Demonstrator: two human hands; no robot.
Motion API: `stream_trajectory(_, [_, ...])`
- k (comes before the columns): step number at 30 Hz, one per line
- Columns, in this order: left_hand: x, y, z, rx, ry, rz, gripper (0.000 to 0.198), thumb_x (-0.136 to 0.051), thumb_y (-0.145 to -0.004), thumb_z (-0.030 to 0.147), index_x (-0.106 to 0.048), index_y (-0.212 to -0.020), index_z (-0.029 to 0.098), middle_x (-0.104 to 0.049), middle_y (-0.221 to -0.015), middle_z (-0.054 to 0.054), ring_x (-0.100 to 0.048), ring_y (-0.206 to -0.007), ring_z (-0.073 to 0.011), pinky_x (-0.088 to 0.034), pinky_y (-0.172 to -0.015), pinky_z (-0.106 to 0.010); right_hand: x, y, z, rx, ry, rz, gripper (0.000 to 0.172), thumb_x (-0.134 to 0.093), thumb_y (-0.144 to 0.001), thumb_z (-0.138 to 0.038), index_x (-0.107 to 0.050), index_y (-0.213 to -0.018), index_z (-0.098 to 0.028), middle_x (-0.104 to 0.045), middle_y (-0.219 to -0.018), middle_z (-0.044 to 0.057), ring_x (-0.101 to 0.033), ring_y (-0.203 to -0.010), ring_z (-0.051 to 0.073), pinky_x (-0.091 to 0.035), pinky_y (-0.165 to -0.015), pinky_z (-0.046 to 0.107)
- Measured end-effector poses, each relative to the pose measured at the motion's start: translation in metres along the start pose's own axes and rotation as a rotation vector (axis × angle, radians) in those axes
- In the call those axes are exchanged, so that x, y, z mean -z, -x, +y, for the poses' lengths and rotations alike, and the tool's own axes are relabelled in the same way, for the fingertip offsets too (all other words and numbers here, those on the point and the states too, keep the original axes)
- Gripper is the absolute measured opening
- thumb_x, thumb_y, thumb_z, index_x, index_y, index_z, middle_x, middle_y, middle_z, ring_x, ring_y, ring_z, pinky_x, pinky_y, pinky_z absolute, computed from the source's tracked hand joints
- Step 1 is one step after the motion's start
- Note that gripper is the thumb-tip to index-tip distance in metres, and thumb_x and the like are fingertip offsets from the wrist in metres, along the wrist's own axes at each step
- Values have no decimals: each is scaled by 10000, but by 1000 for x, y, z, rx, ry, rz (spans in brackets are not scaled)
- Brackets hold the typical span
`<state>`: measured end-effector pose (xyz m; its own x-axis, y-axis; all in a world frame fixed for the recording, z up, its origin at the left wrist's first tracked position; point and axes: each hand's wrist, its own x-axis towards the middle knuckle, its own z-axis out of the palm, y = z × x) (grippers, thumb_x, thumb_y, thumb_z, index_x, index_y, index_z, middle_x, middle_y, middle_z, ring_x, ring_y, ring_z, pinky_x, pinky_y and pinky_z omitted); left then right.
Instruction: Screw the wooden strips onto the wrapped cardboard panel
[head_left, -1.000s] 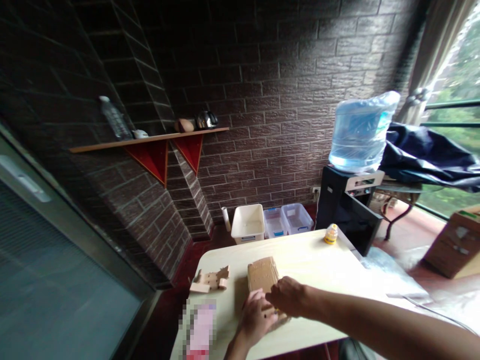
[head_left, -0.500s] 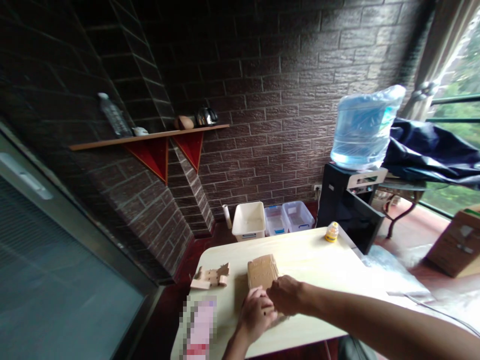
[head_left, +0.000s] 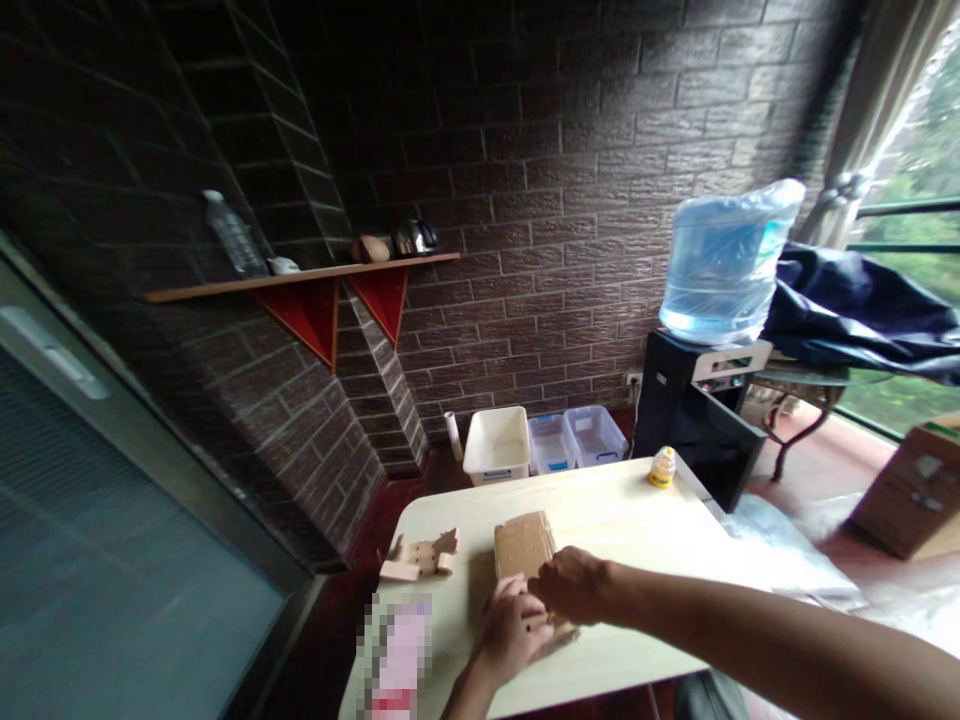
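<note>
A thin wooden board with small holes (head_left: 523,543) lies on the pale table (head_left: 622,520). My left hand (head_left: 510,632) is curled with its fingers closed on the near end of the board. Beside it, my right hand (head_left: 571,584) reaches in from the right, fingers bent and pinched at the same end of the board, touching the left hand. What the fingertips hold beyond the board is hidden. A cluster of small wooden cut-out pieces (head_left: 418,557) lies to the left of the board.
A small yellow bottle (head_left: 661,467) stands at the table's far right. A pixelated pink object (head_left: 401,660) lies at the near left. Beyond the table are plastic bins (head_left: 497,444), a water jug (head_left: 721,262) on a black dispenser, and a cardboard box (head_left: 911,488) at right.
Both hands stay on the near end of the board with only slight finger movement. The view has shifted a little.
</note>
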<state>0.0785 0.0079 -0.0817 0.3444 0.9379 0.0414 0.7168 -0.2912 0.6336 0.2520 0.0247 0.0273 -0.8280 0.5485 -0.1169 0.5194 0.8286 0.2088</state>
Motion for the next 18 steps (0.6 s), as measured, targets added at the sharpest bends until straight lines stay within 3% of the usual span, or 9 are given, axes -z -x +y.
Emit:
stream_trajectory(4, [-1, -1, -1, -4, -33, 12, 76, -754, -711, 243, -790, -778, 244, -752, -1080, -64, -599, -1189, -313, -455, -1078, -470, -13, -6, 1, 15, -1, -24, 104, -719, -847, -238, -682, -886, -148, -737, -717, 55, -690, -596, 218, -411, -413, 305])
stream_trajectory(9, [-2, -1, -2, -22, -35, 21, 43, -748, -734, 252, -783, -759, 250, -759, -1030, -47, -604, -1164, -300, -456, -1068, -473, -22, -2, -2, -1, 10, -6, 170, -676, -868, -192, -656, -1026, -134, -759, -860, 88, -708, -667, 239, -409, -427, 332])
stream_trajectory(14, [-1, 2, 0, -35, -47, 35, 61, -729, -763, 263, -789, -757, 264, -779, -1045, -42, -606, -1164, -292, -436, -1099, -480, -16, 0, -5, -3, -18, -20, 279, -739, -841, -252, -648, -1087, -156, -768, -876, 64, -704, -654, 228, -369, -433, 313])
stream_trajectory(18, [3, 3, 4, 5, 8, 38, 114, -745, -736, 249, -794, -837, 266, -764, -1200, -32, -568, -1277, -299, -440, -1131, -462, -5, 0, -7, -19, -22, 20, 271, -746, -865, -308, -657, -1085, -178, -770, -840, 74, -712, -692, 242, -396, -516, 303])
